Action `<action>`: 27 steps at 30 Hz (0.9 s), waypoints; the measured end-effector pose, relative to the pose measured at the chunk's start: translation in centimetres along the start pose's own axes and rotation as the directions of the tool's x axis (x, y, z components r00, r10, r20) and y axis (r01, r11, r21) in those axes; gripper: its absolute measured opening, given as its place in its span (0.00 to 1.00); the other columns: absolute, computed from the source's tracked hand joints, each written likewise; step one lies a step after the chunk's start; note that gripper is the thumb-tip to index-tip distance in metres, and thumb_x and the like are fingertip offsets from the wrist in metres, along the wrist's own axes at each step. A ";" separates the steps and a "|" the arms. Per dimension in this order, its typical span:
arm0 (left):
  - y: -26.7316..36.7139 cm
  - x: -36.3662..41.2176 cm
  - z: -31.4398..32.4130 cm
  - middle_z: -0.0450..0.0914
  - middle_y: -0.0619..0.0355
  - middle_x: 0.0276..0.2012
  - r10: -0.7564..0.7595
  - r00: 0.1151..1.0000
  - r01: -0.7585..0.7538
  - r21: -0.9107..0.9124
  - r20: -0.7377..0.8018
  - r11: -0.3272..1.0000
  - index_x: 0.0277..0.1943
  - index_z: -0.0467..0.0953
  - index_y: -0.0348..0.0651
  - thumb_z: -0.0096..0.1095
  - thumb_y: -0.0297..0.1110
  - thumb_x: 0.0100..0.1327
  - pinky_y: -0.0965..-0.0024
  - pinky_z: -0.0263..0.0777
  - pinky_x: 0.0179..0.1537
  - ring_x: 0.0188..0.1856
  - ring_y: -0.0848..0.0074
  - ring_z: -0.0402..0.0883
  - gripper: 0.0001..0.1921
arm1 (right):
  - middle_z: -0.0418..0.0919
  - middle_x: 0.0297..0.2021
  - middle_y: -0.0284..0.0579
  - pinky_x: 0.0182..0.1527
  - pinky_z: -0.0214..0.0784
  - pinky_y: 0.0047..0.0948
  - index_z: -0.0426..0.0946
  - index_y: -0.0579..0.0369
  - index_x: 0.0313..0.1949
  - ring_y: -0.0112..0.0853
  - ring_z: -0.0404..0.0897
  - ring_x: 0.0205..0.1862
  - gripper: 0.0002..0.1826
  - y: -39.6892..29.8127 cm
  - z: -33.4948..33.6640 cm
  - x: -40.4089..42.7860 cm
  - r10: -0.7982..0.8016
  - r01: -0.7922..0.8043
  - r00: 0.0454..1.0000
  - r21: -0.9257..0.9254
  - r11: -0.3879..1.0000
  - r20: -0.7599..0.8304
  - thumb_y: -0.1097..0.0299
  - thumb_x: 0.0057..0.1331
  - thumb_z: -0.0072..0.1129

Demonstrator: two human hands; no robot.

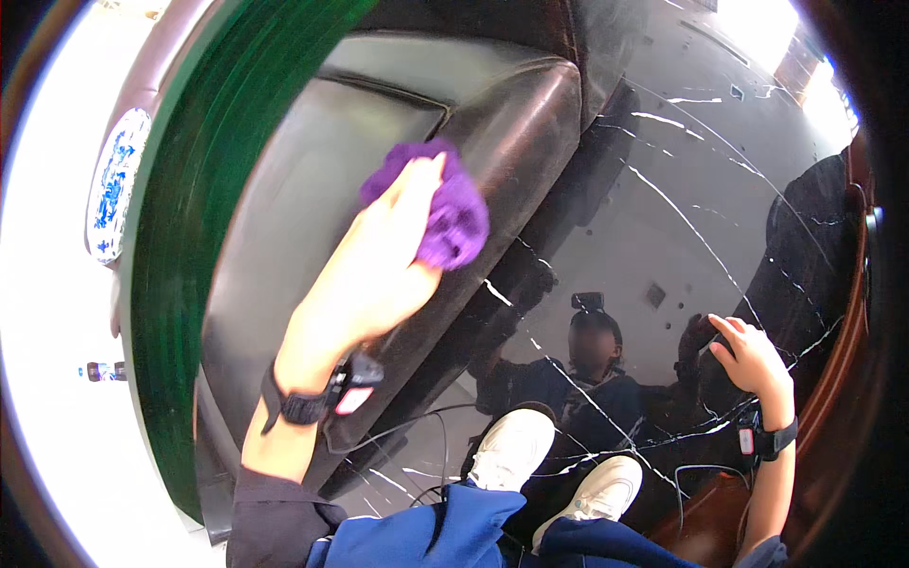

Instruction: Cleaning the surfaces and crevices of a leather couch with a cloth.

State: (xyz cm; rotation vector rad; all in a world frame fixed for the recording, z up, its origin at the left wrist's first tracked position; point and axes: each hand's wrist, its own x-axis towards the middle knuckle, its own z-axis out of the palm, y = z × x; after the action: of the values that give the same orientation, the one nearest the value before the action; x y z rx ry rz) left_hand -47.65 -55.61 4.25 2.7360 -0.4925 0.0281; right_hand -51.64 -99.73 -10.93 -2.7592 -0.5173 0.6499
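Note:
My left hand [383, 248] is closed on a bunched purple cloth [458, 213], over the arm and seat edge of a dark leather sofa [270, 220]. Whether the cloth presses on the leather cannot be told. Low on the right, my right hand [746, 355] hangs over the glossy dark floor with its fingers apart and nothing in it. Each wrist bears a black strap with a small device.
A dark green panel [170, 248] curves along the left, beside a blue-and-white patterned object [119, 188] and a bottle [103, 371]. Black marble flooring [639, 234] with white veins mirrors a person. Thin cables [444, 426] lie near my white shoes [515, 447]. Brown wooden furniture [845, 355] edges the right.

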 end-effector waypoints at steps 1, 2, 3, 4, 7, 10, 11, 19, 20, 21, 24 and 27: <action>0.3 1.4 0.2 0.72 0.34 0.49 -0.042 0.999 0.042 -0.059 0.011 0.997 0.57 0.63 0.33 0.51 0.21 0.55 0.55 0.69 0.53 0.51 0.43 0.73 0.24 | 0.74 0.51 0.56 0.53 0.67 0.42 0.69 0.52 0.60 0.50 0.75 0.50 0.25 0.0 0.0 0.0 -0.004 0.004 1.000 -0.003 1.000 0.001 0.61 0.64 0.56; 0.6 3.0 0.3 0.72 0.34 0.49 -0.046 0.999 0.046 -0.059 0.009 0.997 0.57 0.63 0.33 0.51 0.21 0.55 0.55 0.69 0.53 0.51 0.43 0.73 0.24 | 0.74 0.51 0.56 0.53 0.67 0.42 0.69 0.52 0.60 0.50 0.75 0.49 0.25 0.1 0.0 0.0 -0.008 0.008 1.000 0.009 1.000 0.006 0.61 0.64 0.56; 1.0 4.6 0.4 0.73 0.33 0.46 -0.036 0.999 0.039 -0.074 0.034 0.997 0.53 0.63 0.32 0.52 0.23 0.56 0.54 0.69 0.51 0.49 0.42 0.74 0.20 | 0.74 0.51 0.56 0.53 0.67 0.42 0.68 0.53 0.60 0.49 0.75 0.49 0.25 0.1 0.1 -0.1 -0.007 0.007 1.000 0.013 1.000 0.012 0.61 0.64 0.56; 1.2 6.1 0.4 0.73 0.33 0.43 -0.026 0.998 0.031 -0.090 0.059 0.995 0.50 0.64 0.32 0.52 0.25 0.57 0.52 0.69 0.48 0.47 0.42 0.74 0.17 | 0.74 0.51 0.56 0.53 0.67 0.42 0.68 0.53 0.60 0.49 0.75 0.49 0.25 0.2 0.1 0.0 -0.013 0.013 1.000 0.020 1.000 0.014 0.61 0.64 0.56; 1.6 8.4 0.6 0.73 0.31 0.43 -0.023 0.997 0.028 -0.071 0.077 0.997 0.47 0.63 0.29 0.53 0.28 0.58 0.51 0.70 0.47 0.45 0.41 0.75 0.16 | 0.75 0.50 0.56 0.53 0.67 0.42 0.68 0.53 0.60 0.50 0.75 0.49 0.25 0.3 0.0 -0.1 -0.025 0.025 1.000 0.016 1.000 0.015 0.62 0.64 0.56; 1.5 6.7 0.9 0.72 0.29 0.47 0.033 0.999 -0.033 -0.051 0.011 0.998 0.50 0.64 0.27 0.54 0.28 0.57 0.51 0.70 0.51 0.48 0.39 0.74 0.19 | 0.74 0.51 0.56 0.53 0.67 0.42 0.68 0.53 0.60 0.50 0.75 0.50 0.25 0.4 -0.2 -0.1 -0.019 0.018 0.999 0.016 1.000 0.030 0.61 0.64 0.55; 1.4 5.6 0.9 0.72 0.29 0.47 0.041 0.999 -0.041 -0.053 0.010 0.998 0.50 0.64 0.27 0.54 0.28 0.57 0.51 0.70 0.51 0.48 0.39 0.74 0.19 | 0.74 0.52 0.57 0.53 0.67 0.42 0.68 0.53 0.60 0.50 0.75 0.50 0.25 0.4 -0.3 -0.1 -0.017 0.017 1.000 0.019 1.000 0.024 0.61 0.64 0.55; 4.6 -6.4 -1.4 0.68 0.33 0.58 -0.260 0.958 0.223 0.252 0.121 0.942 0.62 0.63 0.27 0.61 0.30 0.54 0.55 0.61 0.64 0.63 0.43 0.65 0.32 | 0.74 0.52 0.57 0.53 0.67 0.42 0.69 0.52 0.60 0.51 0.76 0.49 0.24 -0.6 -0.1 0.0 0.010 -0.010 1.000 0.030 0.999 0.011 0.59 0.66 0.53; 4.5 -6.8 -1.2 0.68 0.33 0.58 -0.181 0.978 0.150 0.258 0.101 0.954 0.62 0.62 0.27 0.60 0.29 0.54 0.55 0.61 0.64 0.63 0.43 0.65 0.32 | 0.75 0.50 0.55 0.52 0.67 0.42 0.69 0.52 0.60 0.50 0.76 0.47 0.24 -0.7 0.1 0.0 0.007 -0.008 1.000 0.050 0.999 0.024 0.59 0.66 0.53; 4.5 -7.0 -1.0 0.68 0.33 0.58 -0.165 0.981 0.129 0.280 0.106 0.951 0.62 0.62 0.26 0.60 0.28 0.54 0.55 0.61 0.64 0.63 0.43 0.64 0.32 | 0.75 0.50 0.55 0.52 0.67 0.42 0.69 0.52 0.60 0.50 0.76 0.47 0.24 -0.8 0.1 0.0 0.020 -0.022 0.999 0.045 0.999 0.029 0.59 0.66 0.53; 3.7 -5.8 -0.2 0.67 0.33 0.59 -0.182 0.982 0.173 0.139 0.055 0.975 0.62 0.61 0.27 0.58 0.27 0.55 0.55 0.60 0.64 0.64 0.42 0.63 0.30 | 0.75 0.48 0.54 0.50 0.68 0.41 0.69 0.52 0.59 0.50 0.77 0.45 0.24 -1.0 0.1 -0.2 0.002 -0.004 0.999 0.057 0.998 0.038 0.59 0.65 0.54; 2.7 -2.6 0.2 0.69 0.33 0.56 -0.117 0.993 0.118 0.189 -0.016 0.975 0.59 0.62 0.28 0.56 0.25 0.56 0.56 0.64 0.60 0.60 0.42 0.67 0.27 | 0.76 0.48 0.54 0.50 0.68 0.41 0.69 0.52 0.59 0.49 0.77 0.45 0.24 -1.0 -0.2 -0.4 -0.025 0.025 0.999 -0.009 1.000 -0.041 0.60 0.65 0.55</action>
State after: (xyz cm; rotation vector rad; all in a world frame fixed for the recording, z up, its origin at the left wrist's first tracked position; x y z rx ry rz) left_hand -50.98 -57.17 4.82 2.9460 -0.3415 0.0538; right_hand -52.11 -99.04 -10.30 -2.7633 -0.5459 0.5857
